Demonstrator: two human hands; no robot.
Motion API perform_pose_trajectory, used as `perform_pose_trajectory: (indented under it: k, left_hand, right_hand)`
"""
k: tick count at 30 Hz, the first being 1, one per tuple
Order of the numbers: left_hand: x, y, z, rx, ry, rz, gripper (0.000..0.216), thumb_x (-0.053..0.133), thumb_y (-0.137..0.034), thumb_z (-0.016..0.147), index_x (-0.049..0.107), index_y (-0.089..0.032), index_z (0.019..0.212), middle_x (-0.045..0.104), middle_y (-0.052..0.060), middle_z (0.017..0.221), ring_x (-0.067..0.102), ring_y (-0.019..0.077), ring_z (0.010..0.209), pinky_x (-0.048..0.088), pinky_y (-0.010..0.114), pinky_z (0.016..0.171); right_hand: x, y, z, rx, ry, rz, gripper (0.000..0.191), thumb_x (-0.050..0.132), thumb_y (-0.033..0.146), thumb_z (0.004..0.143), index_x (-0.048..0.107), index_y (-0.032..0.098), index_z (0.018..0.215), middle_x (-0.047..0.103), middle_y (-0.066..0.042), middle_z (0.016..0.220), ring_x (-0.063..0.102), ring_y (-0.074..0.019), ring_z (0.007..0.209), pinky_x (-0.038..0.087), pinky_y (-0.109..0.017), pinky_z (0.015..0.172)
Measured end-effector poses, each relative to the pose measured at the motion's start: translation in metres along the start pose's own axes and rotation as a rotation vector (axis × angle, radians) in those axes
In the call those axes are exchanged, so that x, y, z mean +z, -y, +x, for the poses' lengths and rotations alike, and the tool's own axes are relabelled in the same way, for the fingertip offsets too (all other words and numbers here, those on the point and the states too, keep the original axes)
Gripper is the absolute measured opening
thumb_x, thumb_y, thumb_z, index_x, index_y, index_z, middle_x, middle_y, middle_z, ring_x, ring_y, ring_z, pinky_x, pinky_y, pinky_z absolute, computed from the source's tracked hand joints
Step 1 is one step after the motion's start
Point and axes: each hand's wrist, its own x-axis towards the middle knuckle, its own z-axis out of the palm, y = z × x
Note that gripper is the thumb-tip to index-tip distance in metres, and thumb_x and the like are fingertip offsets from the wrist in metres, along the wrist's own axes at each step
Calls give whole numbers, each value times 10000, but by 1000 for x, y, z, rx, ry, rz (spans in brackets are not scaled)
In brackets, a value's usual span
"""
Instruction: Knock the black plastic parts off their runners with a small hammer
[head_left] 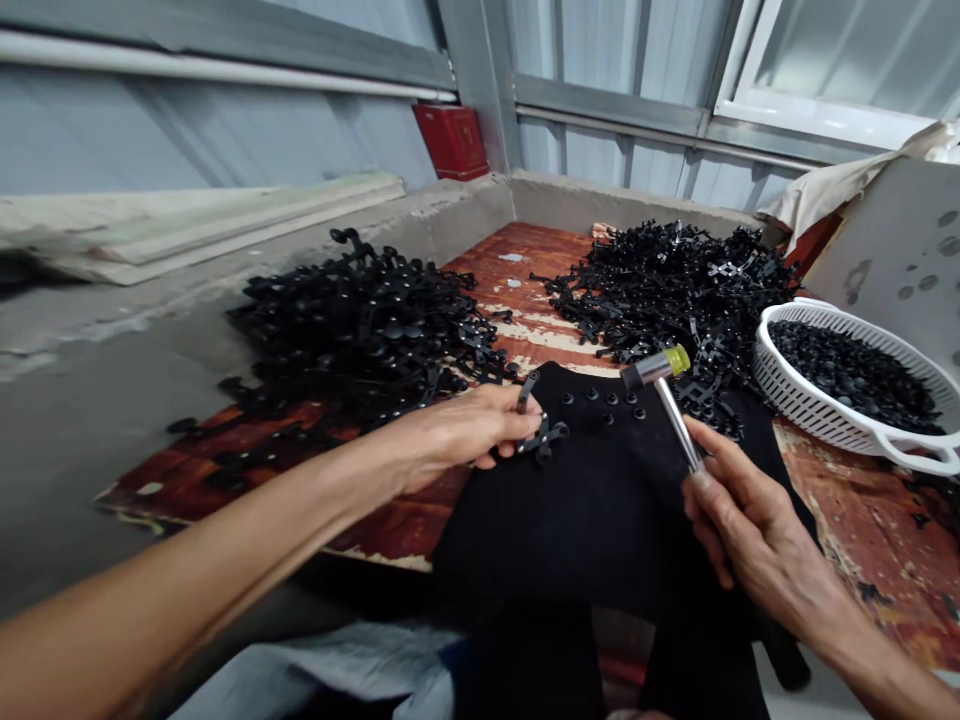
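My left hand point(480, 425) is closed on a black jointed bracket point(553, 435), which has crossed arms and round ends. It is held just over a black mat point(592, 520). In my right hand point(757, 535) is a small mallet point(679, 425), gripped by its handle. Its metal shaft slants up to a dark head with a yellow-green face, raised above the mat. Between the two hands, several small round black caps point(612, 398) lie on the mat's far part. My left fingers partly hide the bracket.
Left of the mat rises a heap of black brackets point(375, 320); another pile of brackets point(667, 280) lies at the back right. A white plastic basket point(817, 405) full of small black pieces stands at the right. Concrete ledges border the worn red-brown board point(517, 255).
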Motion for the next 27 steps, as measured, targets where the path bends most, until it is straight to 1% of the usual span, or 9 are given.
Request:
perform_pose_trajectory:
  k: [2, 3, 5, 7, 9, 11, 13, 17, 27]
  left_hand:
    - [-2, -3, -3, 141, 166, 136, 89, 608, -238, 695, 576, -170, 742, 535, -25, 664, 474, 113, 632, 353, 199, 553]
    - [-1, -5, -3, 192, 218, 196, 113, 595, -249, 694, 570, -171, 772, 509, -35, 654, 447, 113, 626, 331, 205, 549]
    - [7, -9, 0, 238, 244, 298, 139, 562, -258, 705, 523, -181, 814, 424, -58, 613, 374, 108, 573, 273, 225, 514]
    - [18, -11, 4, 280, 190, 382, 107, 517, -250, 729, 473, -191, 807, 381, -60, 617, 350, 111, 560, 250, 243, 511]
    - [27, -11, 8, 326, 136, 451, 62, 446, -254, 775, 453, -193, 766, 412, -39, 652, 393, 123, 595, 277, 256, 547]
    - [34, -10, 10, 341, 111, 490, 156, 362, -281, 827, 447, -192, 731, 449, -17, 676, 438, 139, 633, 310, 272, 593]
    - [38, -9, 11, 322, 80, 500, 232, 303, -317, 858, 435, -196, 710, 469, -7, 674, 457, 149, 642, 321, 285, 615]
    - [42, -8, 12, 290, -7, 499, 250, 301, -347, 846, 408, -205, 671, 456, -7, 636, 456, 157, 625, 301, 291, 593]
    - [40, 0, 16, 262, -8, 385, 274, 332, -385, 807, 476, -196, 673, 423, -23, 585, 427, 144, 578, 300, 271, 550]
  right_hand:
    - [-1, -4, -9, 121, 53, 154, 479, 436, 430, 970, 376, 322, 1432, 466, 50, 722, 399, -72, 414, 367, -181, 329]
    - [-1, -7, -12, 146, 65, 202, 484, 457, 442, 961, 384, 323, 1424, 467, 55, 723, 388, -60, 402, 354, -168, 318]
    - [0, -12, -16, 157, 48, 261, 483, 481, 447, 953, 397, 322, 1411, 474, 61, 725, 383, -46, 399, 350, -154, 323]
    - [1, -17, -18, 166, 13, 294, 483, 493, 456, 947, 403, 324, 1404, 485, 62, 729, 379, -39, 404, 349, -145, 328]
    - [0, -20, -19, 188, -14, 324, 494, 510, 471, 936, 413, 318, 1395, 487, 62, 723, 376, -40, 413, 356, -141, 326]
    - [-2, -22, -19, 211, -25, 367, 507, 532, 484, 921, 425, 307, 1384, 483, 63, 716, 381, -45, 427, 372, -139, 322]
    - [-4, -22, -19, 229, -24, 416, 512, 549, 487, 911, 433, 301, 1374, 476, 64, 711, 388, -50, 440, 381, -136, 316]
    - [-6, -21, -18, 249, -3, 466, 488, 563, 471, 909, 455, 302, 1355, 476, 63, 715, 394, -52, 455, 395, -130, 317]
    - [-6, -23, -17, 251, 8, 475, 485, 562, 470, 912, 453, 323, 1362, 474, 66, 712, 390, -49, 446, 399, -126, 311]
